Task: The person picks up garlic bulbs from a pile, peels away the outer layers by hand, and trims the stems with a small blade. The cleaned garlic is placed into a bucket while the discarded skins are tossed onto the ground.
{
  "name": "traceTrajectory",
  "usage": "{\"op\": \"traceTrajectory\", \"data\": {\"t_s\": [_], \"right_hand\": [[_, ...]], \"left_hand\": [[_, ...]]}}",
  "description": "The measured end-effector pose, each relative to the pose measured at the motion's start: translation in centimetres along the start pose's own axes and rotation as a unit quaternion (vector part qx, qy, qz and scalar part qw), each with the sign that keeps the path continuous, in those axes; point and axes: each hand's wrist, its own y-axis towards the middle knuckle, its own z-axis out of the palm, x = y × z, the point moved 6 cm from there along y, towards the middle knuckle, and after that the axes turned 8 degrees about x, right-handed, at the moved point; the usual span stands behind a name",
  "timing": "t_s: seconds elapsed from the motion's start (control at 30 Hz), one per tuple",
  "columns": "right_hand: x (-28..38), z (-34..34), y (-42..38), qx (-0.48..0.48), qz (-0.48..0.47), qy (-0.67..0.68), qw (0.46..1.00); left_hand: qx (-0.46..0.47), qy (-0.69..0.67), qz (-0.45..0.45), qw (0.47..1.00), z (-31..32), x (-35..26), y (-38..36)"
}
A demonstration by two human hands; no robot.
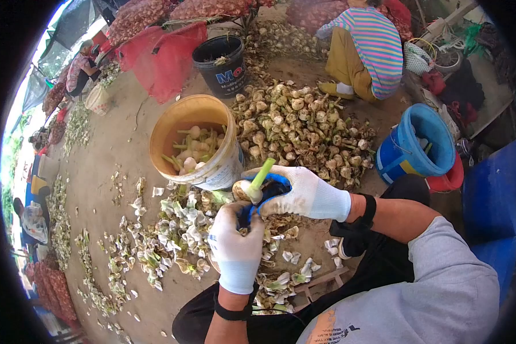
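Two gloved hands meet over the ground in front of the person's knees. The right hand (pixel 304 195) has its fingers wrapped around a garlic bulb (pixel 245 191), whose green stalk (pixel 262 174) sticks up and to the right. The left hand (pixel 235 243) comes up from below with its fingers curled against the underside of the bulb; whether they pinch anything themselves cannot be told.

Just behind the bulb stands a yellow bucket (pixel 172 123), its near rim almost touching the hands, with peeled bulbs and stalks inside. To its right a pile (pixel 295 129) of unpeeled garlic spreads across the floor up to a blue bucket (pixel 410 152), which sits on a red basin (pixel 447 180). A black bucket (pixel 221 63) stands farther back, beside red net sacks (pixel 160 57).

Peelings (pixel 172 235) litter the floor left of and under the hands, leaving bare ground only farther left and between the yellow and black buckets. A person in a striped shirt (pixel 372 49) crouches beyond the pile, well apart from the hands.
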Motion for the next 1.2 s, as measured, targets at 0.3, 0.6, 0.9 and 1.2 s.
{"op": "traceTrajectory", "data": {"t_s": [0.3, 0.6, 0.9, 1.2], "right_hand": [[-2.7, -2.0, -0.4, -0.079, 0.124, 0.127, 0.981], [-2.7, -2.4, -0.6, -0.021, 0.095, 0.221, 0.970], [-2.1, -2.2, -0.1, 0.006, 0.035, 0.066, 0.997], [-0.3, -0.8, -0.3, 0.012, -0.054, -0.115, 0.992]], "left_hand": [[-0.055, -0.054, -0.090, 0.993, -0.6, 1.7, 0.3], [-0.078, -0.268, -0.155, 0.948, -2.8, 4.7, 0.9], [0.043, -0.201, -0.079, 0.975, -1.1, 1.6, 0.6], [0.047, -0.112, -0.091, 0.988, -0.6, 1.4, 0.1]]}}
